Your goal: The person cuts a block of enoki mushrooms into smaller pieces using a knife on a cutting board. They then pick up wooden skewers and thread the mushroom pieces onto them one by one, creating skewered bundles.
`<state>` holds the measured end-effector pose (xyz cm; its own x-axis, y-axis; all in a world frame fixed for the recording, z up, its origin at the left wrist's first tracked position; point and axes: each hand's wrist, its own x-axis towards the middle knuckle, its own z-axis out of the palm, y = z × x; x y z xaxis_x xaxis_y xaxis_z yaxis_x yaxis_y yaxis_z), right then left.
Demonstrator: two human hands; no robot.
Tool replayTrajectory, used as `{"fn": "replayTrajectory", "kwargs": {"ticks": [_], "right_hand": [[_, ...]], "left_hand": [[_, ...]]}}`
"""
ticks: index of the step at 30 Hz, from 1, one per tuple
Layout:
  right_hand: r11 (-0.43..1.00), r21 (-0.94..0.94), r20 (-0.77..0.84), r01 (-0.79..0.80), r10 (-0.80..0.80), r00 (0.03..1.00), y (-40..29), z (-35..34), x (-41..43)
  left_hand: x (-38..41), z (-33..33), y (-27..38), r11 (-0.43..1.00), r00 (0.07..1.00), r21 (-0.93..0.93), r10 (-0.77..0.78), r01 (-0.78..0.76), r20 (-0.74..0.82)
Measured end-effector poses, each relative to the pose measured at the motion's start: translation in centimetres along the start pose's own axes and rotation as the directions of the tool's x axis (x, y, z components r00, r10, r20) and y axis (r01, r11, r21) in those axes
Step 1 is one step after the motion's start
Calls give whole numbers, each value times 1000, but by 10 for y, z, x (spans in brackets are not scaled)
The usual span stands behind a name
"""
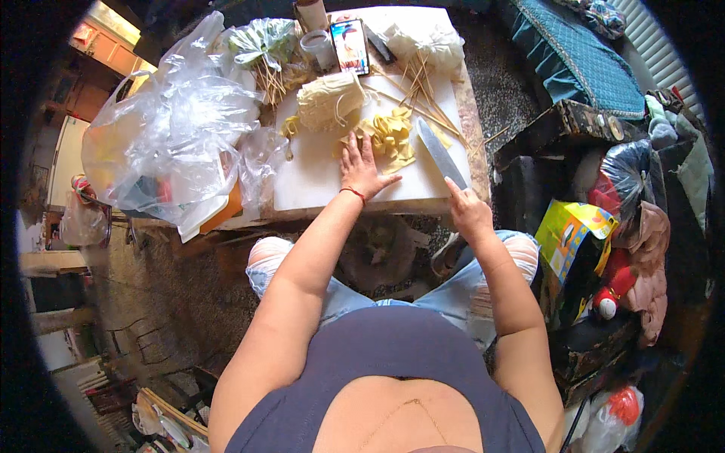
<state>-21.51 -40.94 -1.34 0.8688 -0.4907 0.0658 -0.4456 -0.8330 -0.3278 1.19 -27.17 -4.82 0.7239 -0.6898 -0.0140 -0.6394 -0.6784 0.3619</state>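
My left hand (362, 172) lies palm down on a white cutting board (308, 181), its fingers apart and the fingertips at the edge of a heap of flat yellow food strips (391, 136). The strips look like cut tofu skin. In my right hand (471, 212) is a knife, its handle hidden by my fingers and my index finger stretched along the blade. The broad knife blade (439, 153) points away from me on the board's right side, right of the heap. Behind the strips sits a cream-coloured, wrinkled bundle (329, 102) with loose string-like ends.
Thin wooden skewers (419, 85) lie at the back right near a white plastic bag (427, 42). A phone (349, 48) with a lit screen stands beside a clear plastic cup (318, 50). Large clear plastic bags (187, 113) crowd the left. A cluttered black cabinet (524, 181) stands right.
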Motion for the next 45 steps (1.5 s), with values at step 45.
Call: {"fn": "replayTrajectory", "kwargs": {"ticks": [45], "right_hand": [[693,715,1,-87,123,992,-37,-14,-12]], "left_hand": [[166,-111,-35,876,982,444,160,-189,102]]}}
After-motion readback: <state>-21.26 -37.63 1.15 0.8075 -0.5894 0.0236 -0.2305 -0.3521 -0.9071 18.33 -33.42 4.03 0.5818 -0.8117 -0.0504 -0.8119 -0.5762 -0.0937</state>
